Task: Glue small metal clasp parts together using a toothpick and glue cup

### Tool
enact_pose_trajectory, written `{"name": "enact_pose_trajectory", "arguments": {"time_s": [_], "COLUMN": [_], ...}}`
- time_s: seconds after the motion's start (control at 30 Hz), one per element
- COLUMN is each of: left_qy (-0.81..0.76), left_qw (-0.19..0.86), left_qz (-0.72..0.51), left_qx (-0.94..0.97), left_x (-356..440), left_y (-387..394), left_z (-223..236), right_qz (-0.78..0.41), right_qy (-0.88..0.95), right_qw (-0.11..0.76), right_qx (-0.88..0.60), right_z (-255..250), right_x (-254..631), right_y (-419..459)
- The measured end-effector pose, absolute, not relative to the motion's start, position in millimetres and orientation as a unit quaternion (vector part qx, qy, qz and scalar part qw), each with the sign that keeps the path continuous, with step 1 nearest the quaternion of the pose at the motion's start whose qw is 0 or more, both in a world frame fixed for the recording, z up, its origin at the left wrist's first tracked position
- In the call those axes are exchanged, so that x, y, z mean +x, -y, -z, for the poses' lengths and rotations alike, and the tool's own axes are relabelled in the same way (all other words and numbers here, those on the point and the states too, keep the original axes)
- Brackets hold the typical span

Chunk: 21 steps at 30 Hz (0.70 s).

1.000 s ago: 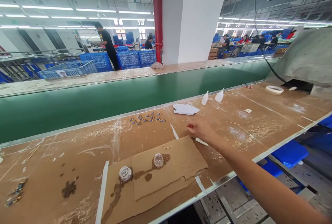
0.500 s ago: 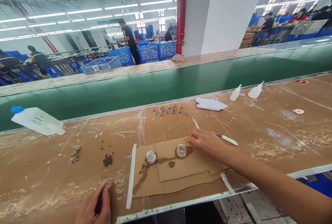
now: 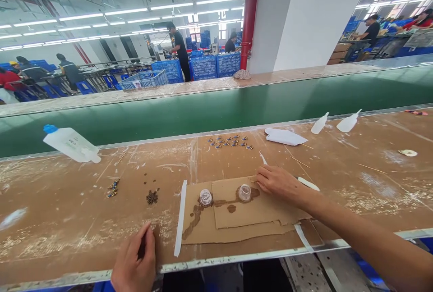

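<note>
My left hand rests at the table's front edge, thumb and forefinger tips pressed together; whatever may be between them is hidden. Beyond it lies a pile of small dark rings. My right hand is closed in a pinch at the back edge of the cardboard, with the tip of a thin wooden stick poking out at its fingertips. Left of that hand, a small clear cup stands on a wet brown stain. Another small cup, whitish, stands farther left. A white-handled tool lies partly behind my right wrist.
Small blue-and-gold parts are spread at the back, with a smaller cluster at left. A blue-capped bottle lies at the left. White paper and two white nozzle bottles lie back right. A green belt runs behind.
The view has turned left, so everything sits farther right in the picture. My right hand stays at the cardboard's back edge, and more of my left hand shows, still pinched.
</note>
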<state>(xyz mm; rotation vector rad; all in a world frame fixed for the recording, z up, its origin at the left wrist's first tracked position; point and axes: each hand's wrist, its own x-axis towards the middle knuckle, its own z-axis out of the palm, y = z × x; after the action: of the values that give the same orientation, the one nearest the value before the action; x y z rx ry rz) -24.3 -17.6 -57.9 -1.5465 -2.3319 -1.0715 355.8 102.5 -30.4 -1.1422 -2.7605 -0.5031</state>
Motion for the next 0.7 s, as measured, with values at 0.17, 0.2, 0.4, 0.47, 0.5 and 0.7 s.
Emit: {"name": "enact_pose_trajectory", "arguments": {"time_s": [0.17, 0.2, 0.4, 0.47, 0.5, 0.7], "left_qy": [0.768, 0.766, 0.757, 0.757, 0.758, 0.760], "left_qw": [0.084, 0.086, 0.080, 0.073, 0.073, 0.073], "left_qz": [0.350, 0.350, 0.357, 0.358, 0.357, 0.343], "left_qx": [-0.529, -0.532, -0.542, -0.542, -0.541, -0.547], "left_x": [-24.1, -24.3, -29.2, -30.5, -30.7, -29.3], "left_y": [17.1, 16.7, 13.1, 12.8, 13.0, 15.5], "left_z": [56.9, 57.1, 65.6, 66.9, 66.7, 60.8], "right_qz": [0.152, 0.149, 0.145, 0.141, 0.139, 0.115], "right_qy": [0.919, 0.920, 0.910, 0.906, 0.904, 0.901], "right_qw": [0.019, 0.009, -0.022, -0.028, -0.032, -0.057], "right_qx": [-0.363, -0.363, -0.388, -0.399, -0.403, -0.415], "right_z": [18.8, 17.0, 13.7, 13.8, 13.5, 3.2], "right_x": [356.6, 356.8, 354.7, 353.2, 352.7, 351.2], "right_y": [-101.4, -101.2, -101.1, -100.8, -100.5, -96.4]}}
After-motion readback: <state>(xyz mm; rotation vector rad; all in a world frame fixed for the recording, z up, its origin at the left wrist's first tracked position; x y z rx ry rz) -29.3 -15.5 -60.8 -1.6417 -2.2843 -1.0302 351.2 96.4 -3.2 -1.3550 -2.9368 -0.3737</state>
